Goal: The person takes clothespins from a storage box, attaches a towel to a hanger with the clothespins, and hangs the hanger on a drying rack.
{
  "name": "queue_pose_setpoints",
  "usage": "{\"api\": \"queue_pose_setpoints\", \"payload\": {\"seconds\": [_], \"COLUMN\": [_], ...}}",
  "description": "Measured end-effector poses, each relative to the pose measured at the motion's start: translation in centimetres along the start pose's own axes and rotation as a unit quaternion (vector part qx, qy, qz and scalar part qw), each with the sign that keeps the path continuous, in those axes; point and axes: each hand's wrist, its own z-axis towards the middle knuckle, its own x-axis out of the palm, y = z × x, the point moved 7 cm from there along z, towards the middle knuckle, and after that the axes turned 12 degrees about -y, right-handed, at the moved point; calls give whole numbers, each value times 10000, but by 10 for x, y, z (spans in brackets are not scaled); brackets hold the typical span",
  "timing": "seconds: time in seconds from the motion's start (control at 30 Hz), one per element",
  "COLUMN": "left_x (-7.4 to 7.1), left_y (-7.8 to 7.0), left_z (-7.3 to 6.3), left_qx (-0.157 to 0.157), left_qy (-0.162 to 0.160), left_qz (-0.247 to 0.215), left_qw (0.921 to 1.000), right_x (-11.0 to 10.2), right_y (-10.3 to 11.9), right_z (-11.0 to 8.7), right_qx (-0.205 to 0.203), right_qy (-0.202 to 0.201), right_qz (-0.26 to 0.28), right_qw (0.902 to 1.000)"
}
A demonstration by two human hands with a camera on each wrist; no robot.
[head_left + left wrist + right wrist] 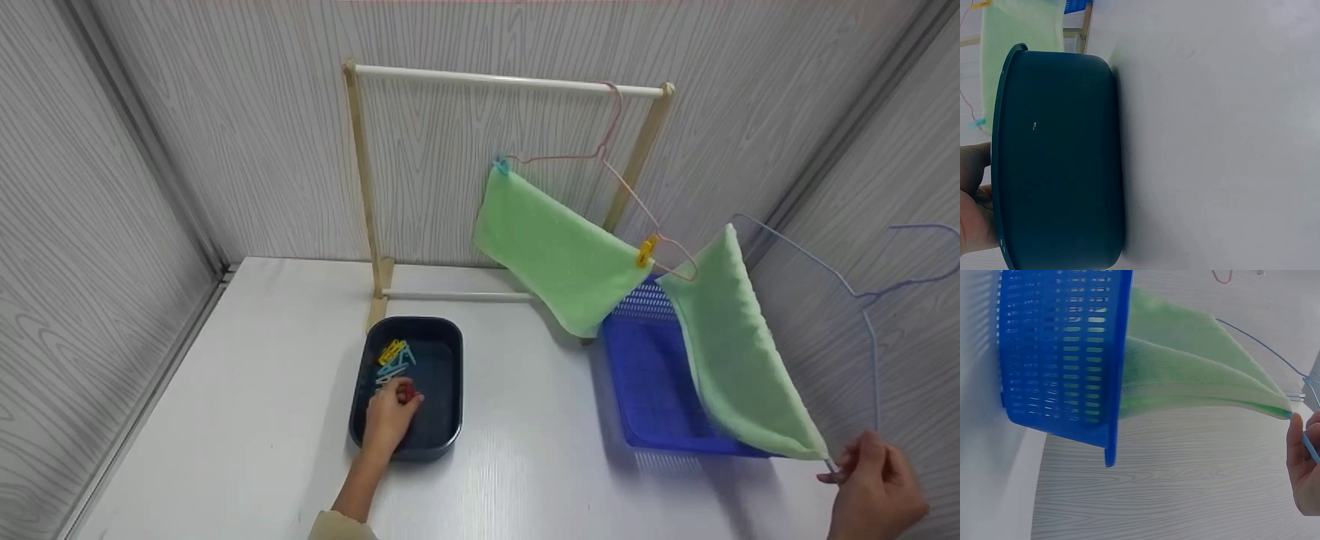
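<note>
My left hand point(388, 417) reaches into a dark rectangular tub point(458, 375) and pinches a red clothespin point(409, 392). Yellow clothespins point(391, 352) and light blue clothespins point(394, 364) lie in the tub beyond the fingers. In the left wrist view the tub's wall point(1061, 163) hides most of that hand. My right hand point(879, 484) grips the lower corner of a light blue hanger point(874, 367) at the far right, close to the corner of a green towel point(739, 345). The towel hangs from the hanger's bottom bar, over the blue basket.
A blue slotted basket point(626, 405) stands under the towel. Behind is a wooden rack with a white top rod point(480, 77). From it hangs a pink hanger point(562, 157) with another green towel point(559, 251), held by a blue clothespin point(501, 164) and a yellow clothespin point(646, 252).
</note>
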Motion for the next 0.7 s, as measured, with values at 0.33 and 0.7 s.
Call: {"api": "queue_pose_setpoints", "payload": {"seconds": [0.33,0.7], "left_x": [2,3], "left_y": [-1,-1], "left_z": [0,0], "left_qx": [36,138], "left_qy": [5,-24], "left_qz": [-45,-25], "left_qw": [10000,9999], "right_x": [-8,-27], "right_y": [26,35], "right_z": [-1,-5], "right_qx": [-369,334], "right_qy": [344,440], "right_qz": [-1226,-1254], "right_qw": [9912,9906]}}
